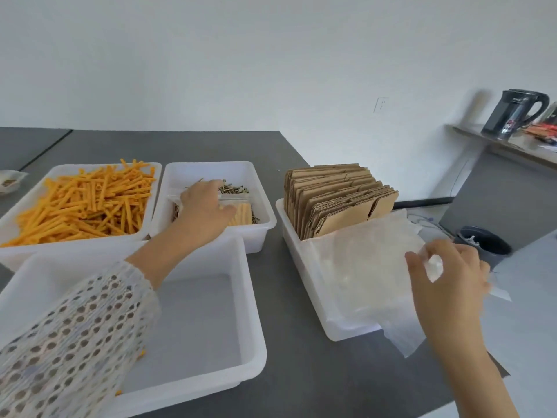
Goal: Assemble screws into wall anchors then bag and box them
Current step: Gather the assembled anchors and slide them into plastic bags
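My left hand (205, 203) reaches into the white screw bin (211, 165) and grips a small clear zip bag of orange anchors (241, 214), which lies on the loose screws (233, 188). Left of it, another white bin (72, 244) is heaped with orange wall anchors (84, 203). My right hand (449, 273) pinches the edge of a clear plastic bag (370, 267) from the stack in the right bin (304, 285). Flat cardboard boxes (337, 200) stand on edge in the back of that bin.
A large white bin (205, 312) sits in front of me under my left forearm, with a couple of orange anchors (141, 354) at its near wall. A dark cup (485, 242) stands right of the right bin. A black kettle (512, 113) sits on a shelf at far right.
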A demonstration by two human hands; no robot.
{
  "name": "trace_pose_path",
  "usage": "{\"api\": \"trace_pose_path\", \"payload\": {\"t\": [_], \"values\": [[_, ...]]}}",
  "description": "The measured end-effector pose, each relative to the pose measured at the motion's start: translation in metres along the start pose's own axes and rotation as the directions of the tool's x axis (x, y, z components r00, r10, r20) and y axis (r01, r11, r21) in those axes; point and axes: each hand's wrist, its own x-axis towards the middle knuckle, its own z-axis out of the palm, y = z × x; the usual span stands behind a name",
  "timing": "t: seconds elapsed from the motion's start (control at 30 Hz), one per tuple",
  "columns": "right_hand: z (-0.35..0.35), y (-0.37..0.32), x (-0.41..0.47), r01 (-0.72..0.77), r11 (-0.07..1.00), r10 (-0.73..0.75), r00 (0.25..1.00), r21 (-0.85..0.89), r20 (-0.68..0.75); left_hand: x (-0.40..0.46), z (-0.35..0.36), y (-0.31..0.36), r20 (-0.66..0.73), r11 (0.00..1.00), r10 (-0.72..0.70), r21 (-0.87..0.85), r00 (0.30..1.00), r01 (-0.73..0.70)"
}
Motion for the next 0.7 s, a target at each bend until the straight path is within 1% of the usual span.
{"api": "trace_pose_path", "payload": {"t": [0.03,0.07,0.1,0.17,0.2,0.27,0.3,0.33,0.37,0.4,0.47,0.5,0.53,0.57,0.6,0.63,0.7], "values": [[-0.005,-0.008,0.0,0.025,0.99,-0.02,0.999,0.139,-0.036,-0.014,-0.004,0.009,0.02,0.994,0.085,-0.078,0.996,-0.083],[-0.012,-0.017,-0.002,0.033,0.955,-0.015,0.998,0.296,-0.063,-0.028,-0.008,0.017,0.062,0.976,0.151,-0.171,0.987,-0.138],[-0.017,-0.028,-0.004,0.032,0.895,0.0,0.997,0.446,-0.071,-0.042,-0.012,0.024,0.113,0.95,0.201,-0.265,0.973,-0.166],[-0.024,-0.053,-0.014,0.044,0.744,0.009,0.997,0.667,-0.076,-0.066,-0.019,0.036,0.229,0.906,0.253,-0.398,0.94,-0.147],[-0.024,-0.064,-0.02,0.053,0.681,0.003,0.997,0.73,-0.076,-0.076,-0.024,0.04,0.298,0.9,0.253,-0.422,0.92,-0.111],[-0.021,-0.081,-0.034,0.031,0.591,0.011,0.999,0.806,-0.047,-0.094,-0.032,0.042,0.429,0.894,0.24,-0.448,0.87,-0.026],[-0.019,-0.089,-0.041,-0.006,0.549,0.032,0.999,0.836,-0.014,-0.103,-0.036,0.04,0.473,0.892,0.237,-0.452,0.848,0.003],[-0.016,-0.095,-0.049,-0.053,0.507,0.053,0.998,0.86,0.03,-0.111,-0.039,0.036,0.489,0.888,0.245,-0.459,0.837,0.009],[-0.015,-0.103,-0.056,-0.102,0.463,0.073,0.994,0.881,0.077,-0.12,-0.043,0.031,0.469,0.872,0.257,-0.489,0.845,0.007],[-0.012,-0.11,-0.062,-0.15,0.417,0.093,0.988,0.897,0.123,-0.127,-0.046,0.025,0.413,0.859,0.245,-0.512,0.877,0.001],[-0.008,-0.122,-0.074,-0.244,0.33,0.136,0.968,0.912,0.21,-0.139,-0.053,0.012,0.202,0.83,0.162,-0.557,0.966,-0.023],[-0.005,-0.127,-0.079,-0.293,0.291,0.156,0.954,0.911,0.257,-0.142,-0.057,0.004,0.071,0.823,0.12,-0.564,0.99,-0.06],[-0.002,-0.132,-0.083,-0.345,0.245,0.163,0.936,0.906,0.312,-0.145,-0.061,-0.006,-0.046,0.821,0.097,-0.562,0.994,-0.106],[0.002,-0.136,-0.087,-0.397,0.206,0.154,0.916,0.895,0.371,-0.149,-0.067,-0.016,-0.128,0.822,0.088,-0.551,0.988,-0.144],[0.007,-0.14,-0.09,-0.449,0.176,0.15,0.892,0.876,0.427,-0.152,-0.073,-0.025,-0.165,0.822,0.083,-0.547,0.983,-0.161],[0.012,-0.145,-0.094,-0.505,0.153,0.143,0.862,0.849,0.487,-0.156,-0.077,-0.034,-0.168,0.82,0.078,-0.549,0.983,-0.159],[0.021,-0.154,-0.1,-0.613,0.154,0.099,0.79,0.775,0.605,-0.162,-0.083,-0.052,-0.124,0.788,0.039,-0.606,0.992,-0.107]]}}
